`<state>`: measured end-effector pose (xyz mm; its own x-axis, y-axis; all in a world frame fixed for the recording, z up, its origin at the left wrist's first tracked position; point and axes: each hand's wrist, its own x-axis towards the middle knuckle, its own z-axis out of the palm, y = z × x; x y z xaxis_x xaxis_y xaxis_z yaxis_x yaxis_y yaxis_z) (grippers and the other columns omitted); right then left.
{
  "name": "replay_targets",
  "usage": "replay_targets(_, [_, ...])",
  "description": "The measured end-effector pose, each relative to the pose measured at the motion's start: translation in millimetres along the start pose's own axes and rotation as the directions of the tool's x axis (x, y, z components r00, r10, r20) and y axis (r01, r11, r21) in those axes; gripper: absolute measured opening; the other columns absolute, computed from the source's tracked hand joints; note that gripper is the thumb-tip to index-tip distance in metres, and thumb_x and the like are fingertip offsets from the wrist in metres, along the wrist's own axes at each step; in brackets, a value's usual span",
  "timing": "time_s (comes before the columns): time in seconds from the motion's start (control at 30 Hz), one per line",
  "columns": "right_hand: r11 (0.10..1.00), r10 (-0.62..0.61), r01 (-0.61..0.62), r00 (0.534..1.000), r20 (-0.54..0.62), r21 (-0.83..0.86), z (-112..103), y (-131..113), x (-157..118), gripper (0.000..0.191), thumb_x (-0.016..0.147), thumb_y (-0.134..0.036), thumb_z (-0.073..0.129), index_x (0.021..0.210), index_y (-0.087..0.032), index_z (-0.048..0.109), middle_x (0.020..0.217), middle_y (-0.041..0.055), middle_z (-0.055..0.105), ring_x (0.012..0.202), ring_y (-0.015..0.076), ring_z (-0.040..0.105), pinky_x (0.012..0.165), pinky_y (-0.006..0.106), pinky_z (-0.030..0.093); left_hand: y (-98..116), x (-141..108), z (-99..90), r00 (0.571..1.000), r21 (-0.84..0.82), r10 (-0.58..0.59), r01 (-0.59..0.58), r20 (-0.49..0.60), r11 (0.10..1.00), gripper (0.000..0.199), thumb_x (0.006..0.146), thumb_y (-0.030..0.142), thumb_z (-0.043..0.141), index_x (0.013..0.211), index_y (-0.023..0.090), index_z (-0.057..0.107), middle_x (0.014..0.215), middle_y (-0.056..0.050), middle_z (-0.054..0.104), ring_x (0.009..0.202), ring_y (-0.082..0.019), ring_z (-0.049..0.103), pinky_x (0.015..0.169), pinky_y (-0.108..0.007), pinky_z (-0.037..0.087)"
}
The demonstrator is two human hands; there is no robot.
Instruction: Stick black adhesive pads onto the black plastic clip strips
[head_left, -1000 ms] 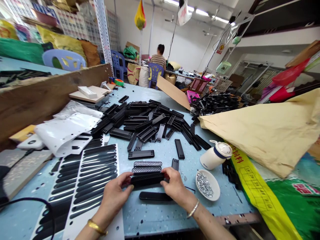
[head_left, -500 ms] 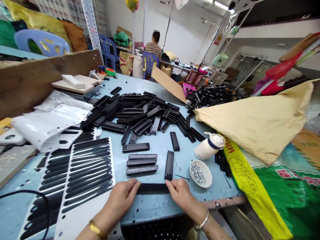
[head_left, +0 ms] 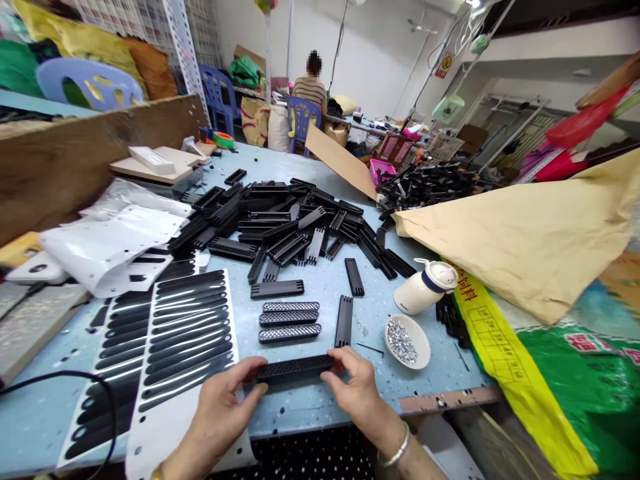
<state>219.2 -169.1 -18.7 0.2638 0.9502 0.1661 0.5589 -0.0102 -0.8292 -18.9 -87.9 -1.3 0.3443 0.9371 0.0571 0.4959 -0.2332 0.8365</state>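
Between my two hands, at the table's front edge, is a long black plastic bar (head_left: 295, 368) with a textured face turned up. My left hand (head_left: 225, 400) pinches its left end, and my right hand (head_left: 354, 385) grips the right end between thumb and fingers. Just beyond it lie several black bars (head_left: 289, 333) with a diamond-patterned face, set in parallel. Beside my right fingers is another black bar (head_left: 343, 321) with a plain face. Left of my left hand are white sheets (head_left: 231, 283) bearing rows of glossy black strips (head_left: 187, 333).
A large heap of black bars (head_left: 280, 227) spreads over the blue table (head_left: 280, 153). To the right stand a white bowl (head_left: 424, 333) of small silvery pieces and a cream bottle (head_left: 417, 291). A thin black tool (head_left: 370, 349) lies nearby. Far back, a person (head_left: 307, 90) sits facing away.
The bar has been turned from its plain side to its textured side. My left hand has opened its grip wider and moved slightly left; the view has shifted a little.
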Motion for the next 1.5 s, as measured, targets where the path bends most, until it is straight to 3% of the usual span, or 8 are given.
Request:
replay_targets(0.27, [0.882,-0.196,0.210,0.978,0.076,-0.422,4,-6,26,0.023,0.077,-0.009,0.061,0.099,-0.016,0.066,0.079,0.0073,0.062,0.076,0.0243,0.058,0.069,0.035,0.047,-23,22,3.6,0.972,0.338,0.229,-0.195,-0.062,0.921,0.025,0.075,0.030,0.057,0.097,0.023,0.067,0.078,-0.004,0.076,0.069,-0.022,0.071,0.067,-0.030,0.056])
replay_targets(0.47, [0.832,-0.017,-0.022,0.998,-0.065,-0.555,-32,3,46,0.028,0.070,-0.036,0.078,0.086,-0.017,0.067,0.080,0.0095,0.065,0.076,0.0265,0.060,0.070,0.035,0.045,-27,17,4.6,0.958,0.311,0.254,-0.203,-0.135,0.929,0.019,0.078,0.038,0.060,0.090,0.024,0.061,0.061,0.001,0.067,0.054,-0.019,0.066,0.056,-0.026,0.053])
replay_targets(0.6, [0.907,0.156,-0.181,0.983,-0.096,-0.381,-38,10,65,0.033,0.062,-0.030,0.079,0.090,-0.017,0.068,0.078,0.0087,0.068,0.076,0.0264,0.063,0.071,0.034,0.045,-13,10,6.9,0.926,0.274,0.332,-0.278,-0.177,0.921,0.018,0.081,0.036,0.060,0.096,0.026,0.062,0.070,0.000,0.071,0.057,-0.019,0.067,0.059,-0.027,0.054])
replay_targets(0.83, [0.968,0.217,-0.228,0.970,-0.107,-0.104,-56,11,58,0.034,0.074,-0.023,0.055,0.102,-0.009,0.070,0.062,0.0043,0.064,0.055,0.0189,0.060,0.052,0.028,0.047,4,-3,16.2,0.940,0.066,0.274,-0.266,-0.204,0.962,0.021,0.081,0.037,0.064,0.100,0.027,0.067,0.069,0.002,0.071,0.054,-0.016,0.066,0.047,-0.020,0.051])
replay_targets(1.07, [0.884,0.191,-0.277,0.949,0.250,0.377,-60,-32,10,0.028,0.067,-0.018,0.059,0.088,-0.017,0.078,0.070,0.0032,0.068,0.066,0.0180,0.059,0.059,0.027,0.045,36,17,2.4,0.977,-0.100,0.211,-0.207,0.032,0.973,0.040,0.078,0.026,0.059,0.118,0.022,0.062,0.077,0.001,0.073,0.055,-0.012,0.065,0.052,-0.020,0.053])
replay_targets(1.2, [0.863,0.201,-0.366,0.881,0.429,0.347,-32,-39,2,0.028,0.064,-0.016,0.058,0.084,-0.018,0.078,0.066,0.0011,0.066,0.060,0.0154,0.056,0.054,0.025,0.041,34,17,-7.5,0.945,-0.013,0.247,-0.250,0.214,0.968,0.030,0.075,0.018,0.057,0.102,0.022,0.069,0.083,-0.001,0.075,0.062,-0.014,0.067,0.060,-0.022,0.054])
replay_targets(1.4, [0.999,0.037,-0.041,0.994,0.098,0.035,4,-11,-2,0.030,0.066,-0.020,0.070,0.095,-0.014,0.072,0.081,0.0077,0.068,0.070,0.0215,0.061,0.062,0.032,0.049,-15,4,0.6,0.946,0.185,0.292,-0.314,0.138,0.931,0.021,0.082,0.022,0.054,0.100,0.020,0.066,0.087,-0.006,0.077,0.073,-0.021,0.073,0.067,-0.028,0.055])
replay_targets(1.5, [0.982,-0.139,0.136,0.990,-0.014,-0.133,17,7,-2,0.031,0.069,-0.010,0.063,0.099,-0.016,0.069,0.083,0.0073,0.066,0.075,0.0226,0.062,0.068,0.034,0.051,-30,6,11.7,0.954,0.231,0.296,-0.297,0.037,0.927,0.015,0.084,0.023,0.054,0.097,0.021,0.061,0.079,-0.004,0.074,0.067,-0.020,0.071,0.063,-0.027,0.054])
